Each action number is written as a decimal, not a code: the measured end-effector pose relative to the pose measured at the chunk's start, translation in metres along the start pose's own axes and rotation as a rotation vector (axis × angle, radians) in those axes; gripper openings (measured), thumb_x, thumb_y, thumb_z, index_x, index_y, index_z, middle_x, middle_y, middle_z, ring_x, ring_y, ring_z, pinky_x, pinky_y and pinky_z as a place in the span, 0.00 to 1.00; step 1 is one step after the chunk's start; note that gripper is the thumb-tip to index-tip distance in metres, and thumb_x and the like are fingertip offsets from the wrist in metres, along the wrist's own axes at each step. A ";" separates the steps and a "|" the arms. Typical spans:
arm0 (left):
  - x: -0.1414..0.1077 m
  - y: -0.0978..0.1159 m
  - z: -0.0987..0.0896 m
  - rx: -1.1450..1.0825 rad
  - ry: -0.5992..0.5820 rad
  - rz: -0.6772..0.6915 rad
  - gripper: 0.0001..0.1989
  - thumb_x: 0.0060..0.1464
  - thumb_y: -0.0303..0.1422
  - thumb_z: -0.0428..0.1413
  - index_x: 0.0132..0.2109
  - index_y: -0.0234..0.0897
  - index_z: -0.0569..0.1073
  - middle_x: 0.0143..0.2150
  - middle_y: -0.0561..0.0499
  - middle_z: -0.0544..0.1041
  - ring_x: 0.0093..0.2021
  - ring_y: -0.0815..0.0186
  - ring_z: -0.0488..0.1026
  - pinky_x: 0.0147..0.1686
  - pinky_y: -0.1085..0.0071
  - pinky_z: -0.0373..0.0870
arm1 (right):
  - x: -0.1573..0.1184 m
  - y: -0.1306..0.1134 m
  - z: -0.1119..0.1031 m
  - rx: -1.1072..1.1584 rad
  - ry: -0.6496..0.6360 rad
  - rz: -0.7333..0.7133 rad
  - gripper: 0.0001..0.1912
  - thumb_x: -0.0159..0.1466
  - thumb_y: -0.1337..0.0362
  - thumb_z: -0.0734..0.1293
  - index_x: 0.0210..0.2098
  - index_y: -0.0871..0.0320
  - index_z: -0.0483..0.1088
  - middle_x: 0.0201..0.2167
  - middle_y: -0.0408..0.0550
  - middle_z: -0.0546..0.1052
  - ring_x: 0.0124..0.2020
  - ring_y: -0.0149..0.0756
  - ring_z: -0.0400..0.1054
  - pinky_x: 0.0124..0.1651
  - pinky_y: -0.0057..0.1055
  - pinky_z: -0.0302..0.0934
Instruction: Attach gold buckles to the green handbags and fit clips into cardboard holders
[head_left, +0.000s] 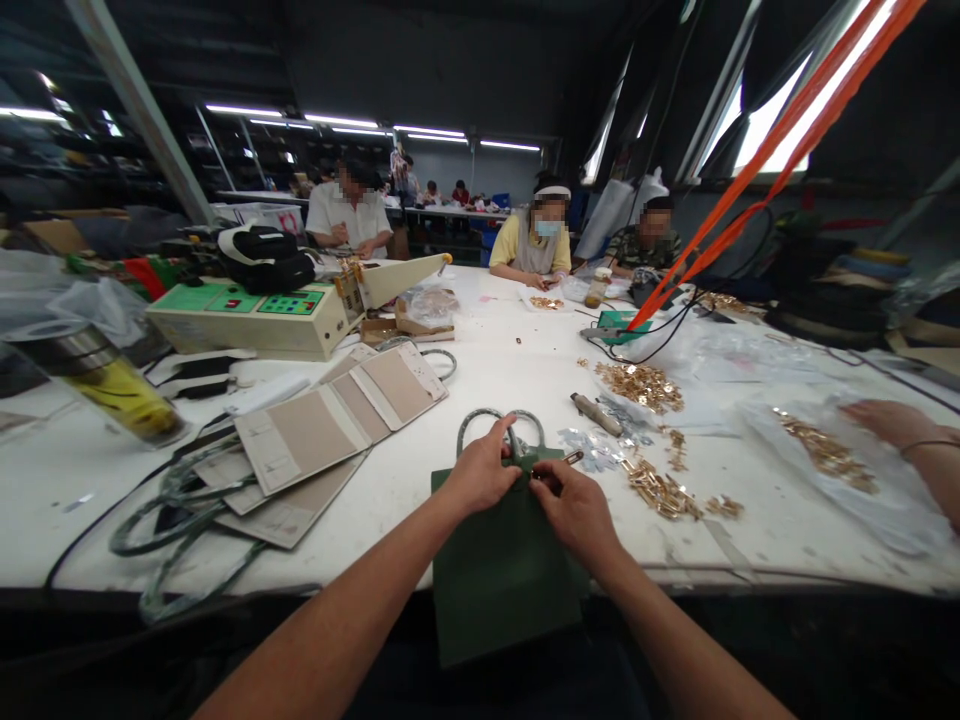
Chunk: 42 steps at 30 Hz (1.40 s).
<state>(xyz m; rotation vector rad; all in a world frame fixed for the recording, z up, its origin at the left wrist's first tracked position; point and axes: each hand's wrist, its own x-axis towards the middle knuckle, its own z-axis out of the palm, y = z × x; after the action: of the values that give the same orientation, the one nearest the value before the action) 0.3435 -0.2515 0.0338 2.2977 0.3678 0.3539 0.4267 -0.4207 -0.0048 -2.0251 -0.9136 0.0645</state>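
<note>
A dark green handbag (499,590) hangs partly over the table's front edge, its rounded handles (531,418) lying toward the far side. My left hand (484,468) is closed on the bag's top edge, the index finger stretched beside a handle and the thumb low on the green material. Opposite it, my right hand (574,505) pinches at the middle of the top edge. A tiny shiny piece shows by its fingertips, too small to name. Just above that hand a gold-coloured metal clasp (574,457) sticks out; whether the fingers hold it is hidden.
Gold metal fittings (660,490) lie in piles on the right. Beige panels (330,420) with green handles are stacked left, near a tilted bottle (112,385) and a cream machine (247,315). Orange straps (720,220) hang down. Another person's hand (892,425) touches a plastic bag; several people sit beyond.
</note>
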 end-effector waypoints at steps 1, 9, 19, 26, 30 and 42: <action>-0.001 0.001 0.001 -0.006 0.003 0.007 0.41 0.49 0.27 0.59 0.70 0.43 0.59 0.38 0.53 0.79 0.39 0.60 0.76 0.39 0.69 0.67 | 0.001 -0.002 -0.002 -0.027 -0.019 -0.004 0.09 0.63 0.61 0.66 0.42 0.50 0.76 0.30 0.41 0.79 0.32 0.41 0.74 0.36 0.34 0.62; -0.008 0.006 -0.005 0.001 0.032 0.083 0.37 0.52 0.25 0.57 0.69 0.44 0.62 0.39 0.52 0.79 0.41 0.60 0.77 0.43 0.67 0.69 | 0.003 -0.008 -0.001 -0.088 0.011 0.020 0.09 0.65 0.60 0.67 0.45 0.47 0.76 0.28 0.38 0.78 0.31 0.38 0.73 0.34 0.32 0.59; -0.029 -0.002 -0.003 0.328 0.156 0.354 0.33 0.59 0.33 0.59 0.69 0.42 0.60 0.57 0.41 0.75 0.57 0.51 0.72 0.58 0.53 0.68 | 0.015 0.012 -0.012 0.220 -0.003 0.010 0.17 0.57 0.63 0.73 0.46 0.53 0.76 0.39 0.43 0.77 0.38 0.38 0.71 0.43 0.33 0.65; -0.088 -0.051 0.023 0.189 0.528 0.115 0.53 0.46 0.51 0.67 0.72 0.39 0.54 0.71 0.37 0.59 0.69 0.41 0.58 0.67 0.41 0.59 | 0.007 0.015 -0.024 0.342 0.015 0.107 0.15 0.55 0.63 0.73 0.44 0.53 0.78 0.30 0.40 0.75 0.33 0.36 0.68 0.38 0.31 0.63; -0.086 -0.056 0.026 -0.336 0.469 -0.337 0.56 0.43 0.51 0.69 0.73 0.43 0.52 0.61 0.41 0.73 0.57 0.45 0.74 0.56 0.47 0.74 | 0.007 0.009 -0.025 0.451 0.019 0.115 0.16 0.55 0.61 0.74 0.43 0.54 0.78 0.31 0.40 0.75 0.32 0.35 0.68 0.37 0.30 0.64; -0.064 -0.028 0.008 -1.587 -0.174 -0.719 0.24 0.60 0.46 0.59 0.52 0.27 0.76 0.43 0.35 0.82 0.47 0.46 0.81 0.54 0.50 0.74 | -0.034 0.145 -0.162 -0.260 0.429 0.261 0.19 0.61 0.47 0.68 0.43 0.53 0.79 0.42 0.54 0.80 0.34 0.48 0.75 0.48 0.49 0.70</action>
<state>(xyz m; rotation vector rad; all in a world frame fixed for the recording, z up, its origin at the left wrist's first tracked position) 0.2830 -0.2615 -0.0011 0.5643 0.5142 -0.0010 0.5455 -0.6047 -0.0245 -2.2666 -0.4004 -0.3500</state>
